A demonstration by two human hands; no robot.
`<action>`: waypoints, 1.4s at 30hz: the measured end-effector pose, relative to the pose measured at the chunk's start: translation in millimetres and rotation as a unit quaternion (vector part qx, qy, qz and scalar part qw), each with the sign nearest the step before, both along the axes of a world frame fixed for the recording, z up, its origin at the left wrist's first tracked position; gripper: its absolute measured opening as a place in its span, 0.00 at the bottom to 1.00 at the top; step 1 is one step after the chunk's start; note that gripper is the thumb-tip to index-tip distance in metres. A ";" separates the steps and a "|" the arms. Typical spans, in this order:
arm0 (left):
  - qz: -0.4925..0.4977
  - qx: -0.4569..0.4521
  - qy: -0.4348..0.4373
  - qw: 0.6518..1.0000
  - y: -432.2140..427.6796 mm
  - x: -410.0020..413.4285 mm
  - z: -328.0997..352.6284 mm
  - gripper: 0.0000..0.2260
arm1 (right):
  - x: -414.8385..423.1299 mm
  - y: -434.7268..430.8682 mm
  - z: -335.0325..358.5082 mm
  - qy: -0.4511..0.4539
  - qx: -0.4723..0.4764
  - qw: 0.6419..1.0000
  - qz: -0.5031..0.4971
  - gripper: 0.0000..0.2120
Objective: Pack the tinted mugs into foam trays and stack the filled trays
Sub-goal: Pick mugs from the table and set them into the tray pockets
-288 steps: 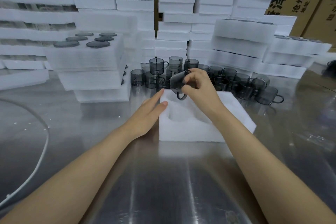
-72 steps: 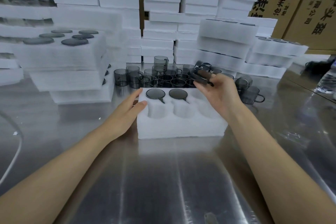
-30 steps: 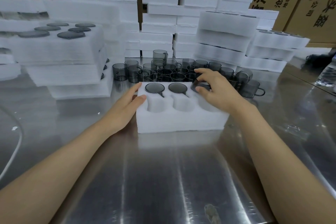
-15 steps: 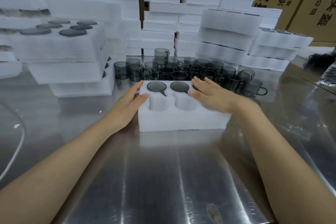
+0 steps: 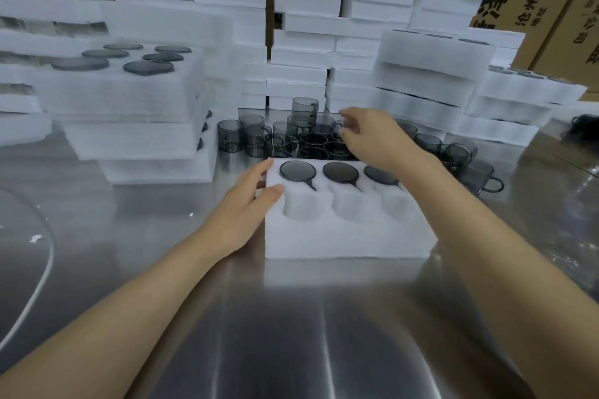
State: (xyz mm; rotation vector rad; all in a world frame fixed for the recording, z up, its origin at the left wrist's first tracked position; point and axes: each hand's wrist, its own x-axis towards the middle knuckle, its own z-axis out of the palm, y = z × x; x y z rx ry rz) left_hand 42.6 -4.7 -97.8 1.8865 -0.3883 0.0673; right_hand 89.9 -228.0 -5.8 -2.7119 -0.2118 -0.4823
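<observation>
Packing station in a warehouse or factory.
Stainless-steel worktop [image 5: 291, 334] backed by tall stacks of white foam trays [image 5: 311, 26], printed cardboard cartons [image 5: 551, 3] behind them, and a batch of identical tinted glass mugs [image 5: 291, 139] grouped loose on the worktop.

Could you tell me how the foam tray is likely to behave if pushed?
The foam tray probably slides easily on the shiny metal table; the left hand rests against it. With mugs only in its far row, it may lift unevenly.
</observation>
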 end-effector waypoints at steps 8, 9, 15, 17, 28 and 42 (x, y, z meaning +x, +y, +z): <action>0.006 -0.012 -0.018 1.000 1.4 3.2 -3.3 0.20 | 94.0 38.7 9.7 0.024 -0.035 0.999 0.020 0.24; 0.007 -0.012 -0.022 1.000 1.5 3.4 -3.1 0.20 | 100.7 42.1 8.9 0.048 -0.050 0.998 0.014 0.24; 0.009 0.011 -0.031 0.999 1.8 4.3 -3.8 0.21 | 110.2 49.5 4.8 0.023 -0.035 0.999 -0.028 0.19; 0.009 0.009 -0.031 0.999 2.0 6.0 -3.5 0.21 | 97.8 50.4 10.0 -0.025 0.053 0.998 -0.007 0.15; 0.022 0.020 -0.011 1.000 3.0 4.2 0.5 0.19 | -37.5 35.5 -4.2 0.154 0.664 0.708 0.185 0.07; 0.007 0.050 -0.003 0.999 3.5 1.2 1.8 0.26 | -56.6 24.3 -32.6 0.177 0.753 0.599 0.209 0.14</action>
